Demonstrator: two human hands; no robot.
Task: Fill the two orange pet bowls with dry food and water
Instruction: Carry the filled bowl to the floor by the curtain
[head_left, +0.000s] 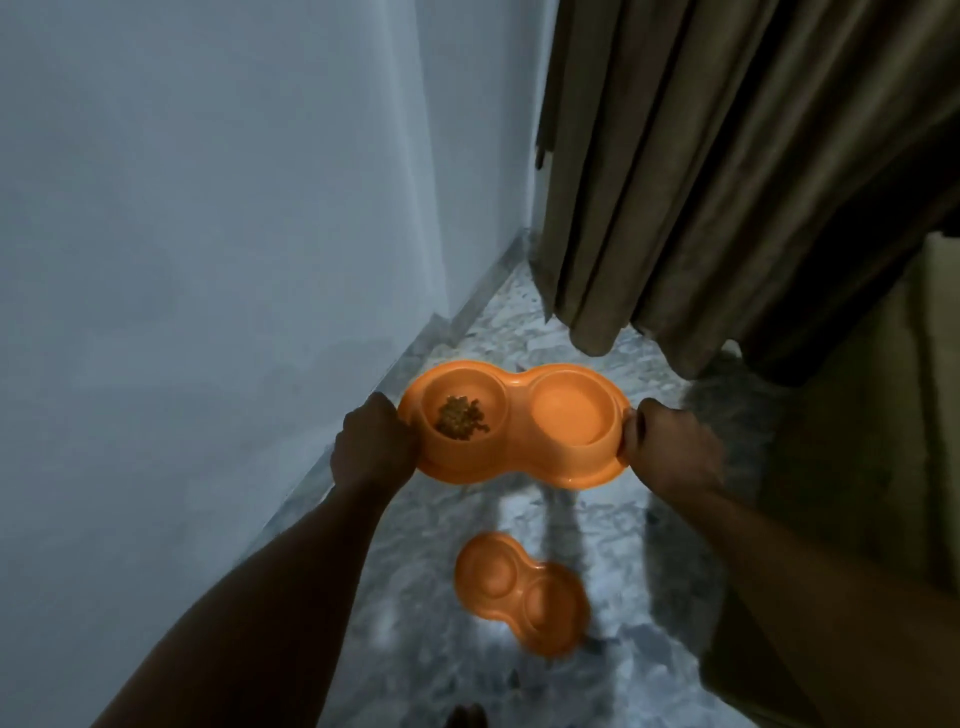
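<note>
I hold an orange double pet bowl (517, 470) level above the floor. My left hand (373, 446) grips its left end and my right hand (667, 449) grips its right end. Its left cup holds a small heap of brown dry food (461, 418). The right cup (569, 413) looks pale and smooth inside; I cannot tell whether there is water in it. A second orange double bowl (522, 592) lies on the floor below, blurred, both cups looking empty.
A white wall (208, 260) runs along the left down to a stone skirting. A brown curtain (727, 182) hangs at the right, ending just above the marbled grey floor (519, 322). A pale piece of furniture (857, 467) stands at the right.
</note>
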